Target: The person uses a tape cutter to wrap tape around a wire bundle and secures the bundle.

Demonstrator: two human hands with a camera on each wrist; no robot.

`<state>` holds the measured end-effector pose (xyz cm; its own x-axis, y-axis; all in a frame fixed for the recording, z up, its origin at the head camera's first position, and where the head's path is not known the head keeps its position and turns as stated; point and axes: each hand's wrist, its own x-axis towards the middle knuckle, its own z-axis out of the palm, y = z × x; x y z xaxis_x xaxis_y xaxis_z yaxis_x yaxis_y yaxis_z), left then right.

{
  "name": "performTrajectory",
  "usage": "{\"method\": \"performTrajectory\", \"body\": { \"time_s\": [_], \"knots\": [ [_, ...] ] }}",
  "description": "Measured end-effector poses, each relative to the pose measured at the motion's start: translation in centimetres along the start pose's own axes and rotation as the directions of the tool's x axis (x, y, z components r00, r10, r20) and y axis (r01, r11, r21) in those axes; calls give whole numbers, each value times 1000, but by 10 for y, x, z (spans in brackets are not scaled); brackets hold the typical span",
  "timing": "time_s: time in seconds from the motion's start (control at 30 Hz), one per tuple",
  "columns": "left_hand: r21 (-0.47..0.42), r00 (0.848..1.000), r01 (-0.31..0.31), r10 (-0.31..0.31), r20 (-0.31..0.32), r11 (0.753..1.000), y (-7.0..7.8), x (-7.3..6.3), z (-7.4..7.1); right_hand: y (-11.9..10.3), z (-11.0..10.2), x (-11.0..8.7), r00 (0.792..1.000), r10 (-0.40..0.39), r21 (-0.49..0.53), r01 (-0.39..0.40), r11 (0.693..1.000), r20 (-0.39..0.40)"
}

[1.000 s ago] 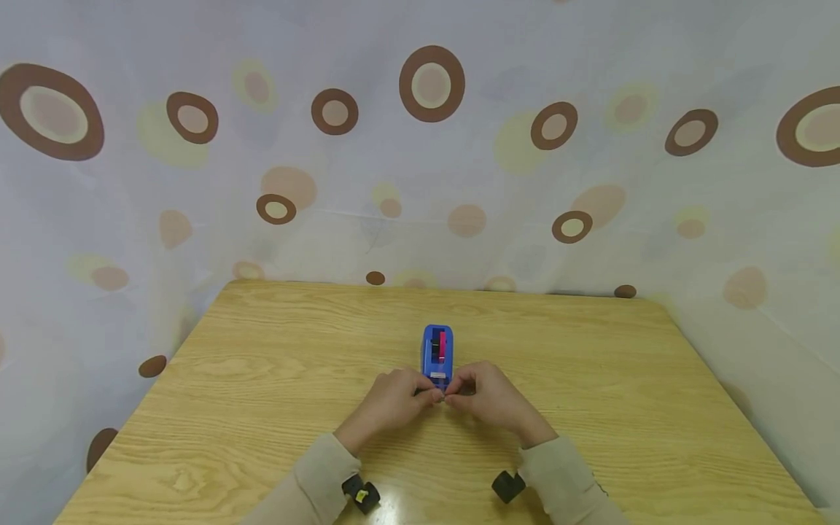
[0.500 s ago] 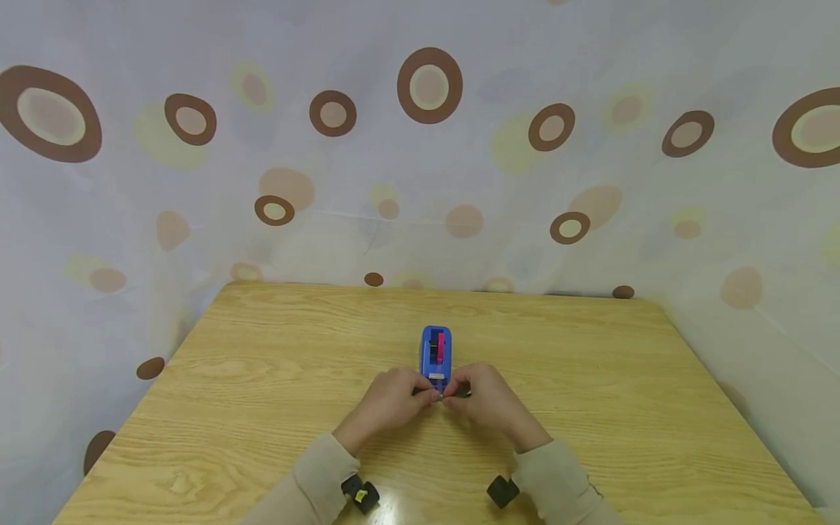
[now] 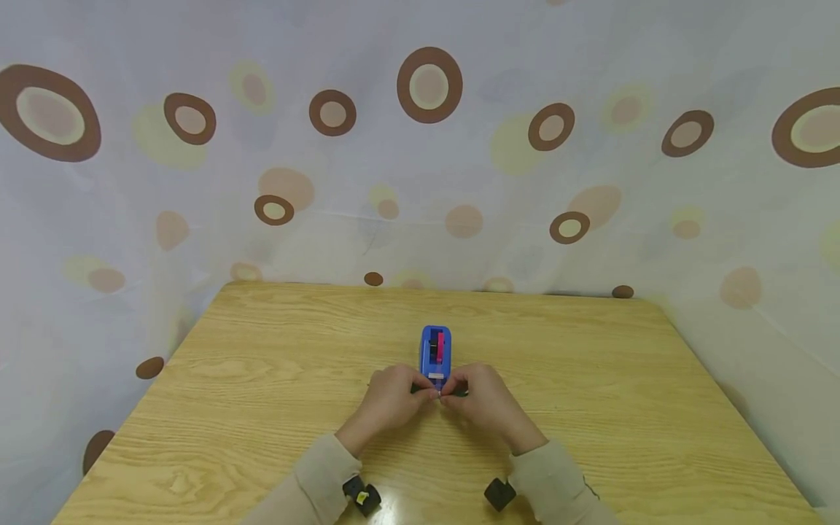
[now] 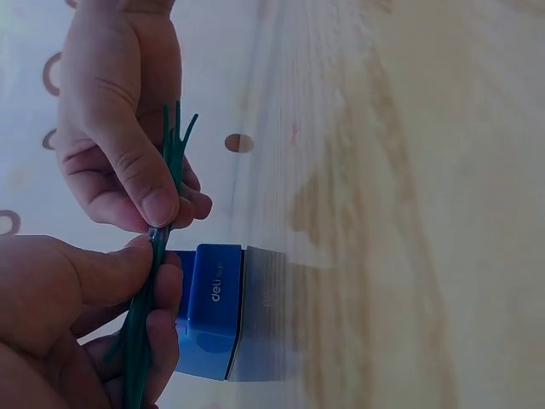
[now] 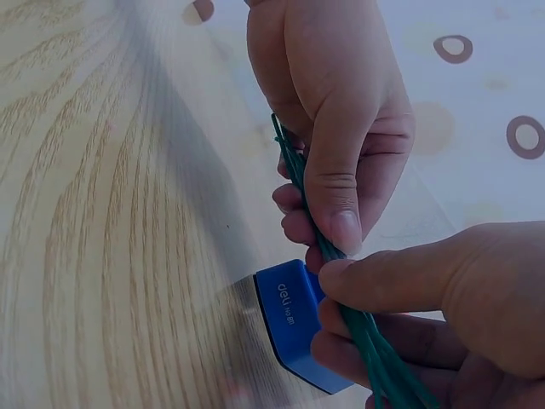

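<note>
Both hands meet in front of a blue tape dispenser (image 3: pixel 429 362), which has a pink roll core and stands lengthwise on the table. My left hand (image 3: pixel 389 401) pinches a bundle of thin green strands (image 4: pixel 138 354), thumb against fingers. From the other side my right hand (image 3: pixel 487 402) pinches the same bundle close by, the fingertips nearly touching. In the left wrist view, a shiny clear patch, like tape (image 4: pixel 157 233), shows on the strands between the two thumbs. Loose strand ends stick out beyond each hand. Fingers hide much of the bundle in the head view.
The wooden table (image 3: pixel 275 335) reaches back to a pale curtain-like backdrop (image 3: pixel 367 160) printed with brown rings. Black wrist devices (image 3: pixel 500 494) sit at both cuffs. The dispenser's front end lies just behind the fingertips.
My right hand has shifted slightly to the left, and small green ends have become visible beside the fingers. The dispenser keeps its place; both hands keep their pinch.
</note>
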<state>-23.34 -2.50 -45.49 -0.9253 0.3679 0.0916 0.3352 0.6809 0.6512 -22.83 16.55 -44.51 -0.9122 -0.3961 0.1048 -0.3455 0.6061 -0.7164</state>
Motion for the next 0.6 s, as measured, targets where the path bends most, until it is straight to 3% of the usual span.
{"method": "performTrajectory", "body": {
  "time_s": [0.2, 0.6],
  "knots": [
    [-18, 1000, 18, -18, -21, 1000, 1, 0, 0, 0, 0, 1, 998, 59, 19, -59, 998, 0],
    [-29, 999, -9, 8, -37, 1000, 1, 0, 1, 6, -5, 1, 996, 57, 138, -67, 988, 74]
  ]
}}
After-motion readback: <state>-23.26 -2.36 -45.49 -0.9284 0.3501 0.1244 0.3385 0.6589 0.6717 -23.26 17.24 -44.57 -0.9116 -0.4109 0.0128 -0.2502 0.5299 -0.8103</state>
